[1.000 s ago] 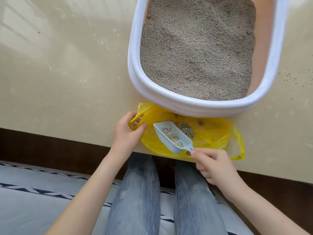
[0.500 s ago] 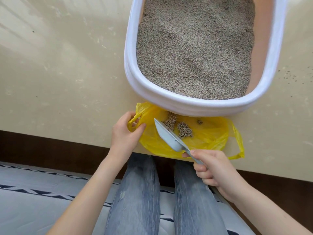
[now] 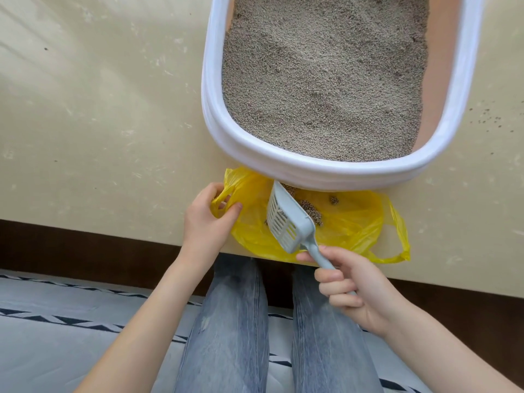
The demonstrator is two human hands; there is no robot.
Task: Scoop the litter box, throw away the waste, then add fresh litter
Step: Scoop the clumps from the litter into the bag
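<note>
Your jeans (image 3: 226, 321) are nearest, above a grey mat (image 3: 56, 336). Your right hand (image 3: 357, 290) grips the scoop (image 3: 286, 219) by its handle; the scoop is turned on its side over the yellow bag (image 3: 354, 222), its slotted bottom facing left. Your left hand (image 3: 204, 222) pinches the bag's left handle. Clumps (image 3: 312, 212) lie inside the bag. Beyond, the white litter box (image 3: 283, 157) stands on the beige floor (image 3: 99, 109), its near rim over the bag's far edge, filled with litter (image 3: 326, 75).

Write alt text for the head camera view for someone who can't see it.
A right hand holds a pale slotted scoop turned over above an open yellow bag holding litter clumps, while the left hand grips the bag's handle. Just beyond sits a white litter box filled with grey litter.
</note>
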